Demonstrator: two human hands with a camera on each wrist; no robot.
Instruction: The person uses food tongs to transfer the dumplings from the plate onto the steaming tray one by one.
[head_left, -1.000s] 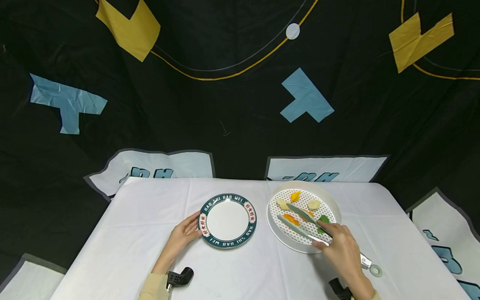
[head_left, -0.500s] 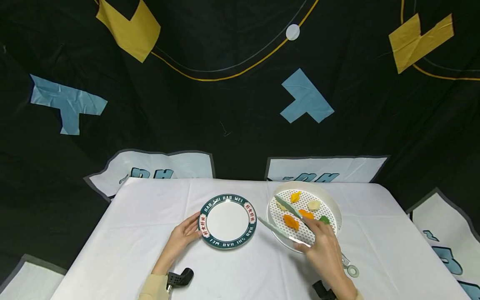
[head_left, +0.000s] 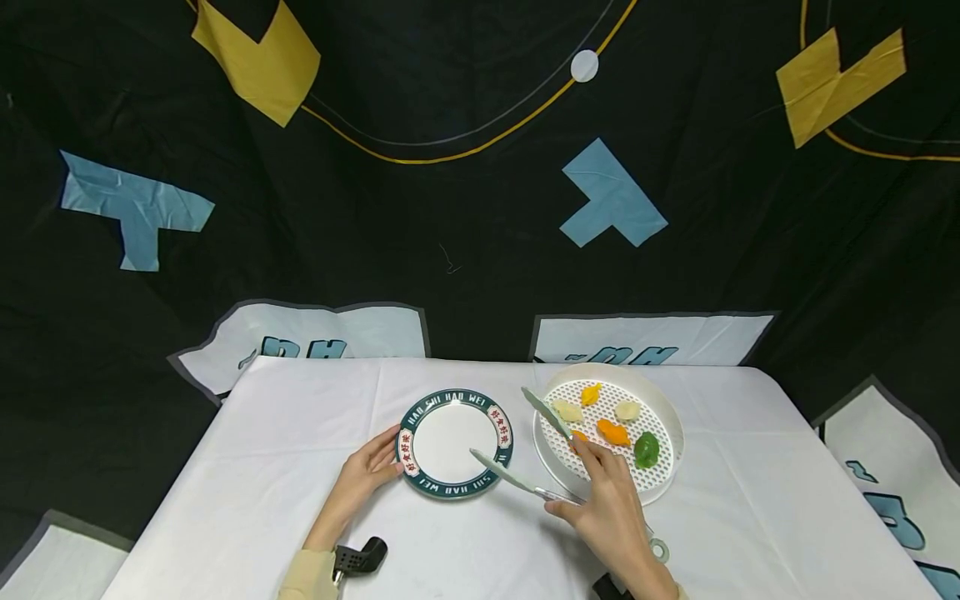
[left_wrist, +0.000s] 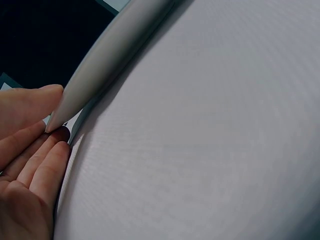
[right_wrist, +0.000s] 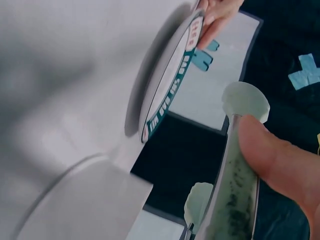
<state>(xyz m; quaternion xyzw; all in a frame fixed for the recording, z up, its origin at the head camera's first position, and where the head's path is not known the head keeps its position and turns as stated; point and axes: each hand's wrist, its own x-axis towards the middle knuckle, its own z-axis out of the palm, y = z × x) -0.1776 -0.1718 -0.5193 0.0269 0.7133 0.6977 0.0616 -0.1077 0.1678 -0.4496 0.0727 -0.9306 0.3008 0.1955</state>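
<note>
My left hand [head_left: 369, 473] pinches the left rim of a round plate [head_left: 455, 448], white with a green lettered border. In the left wrist view the thumb [left_wrist: 35, 102] lies on one side of the plate's rim [left_wrist: 107, 60] and the fingers on the other. My right hand [head_left: 606, 508] holds metal tongs [head_left: 551, 417] with pale green tips. The tongs are spread, with nothing between the tips. One tip overlaps the plate's right side in the head view; the other is by the left edge of a round off-white strainer [head_left: 670, 415].
Inside the strainer lie a green piece [head_left: 647, 450], an orange piece [head_left: 614, 432], a yellow piece [head_left: 591, 393] and pale pieces [head_left: 627, 410]. Another orange piece is partly hidden by the right hand. A white cloth [head_left: 315, 408] covers the table; a black curtain [head_left: 465, 242] hangs behind.
My right hand and the tongs have moved left from over the strainer toward the plate, and the tongs have spread wider. The green piece is now uncovered. The left hand and plate stay put.
</note>
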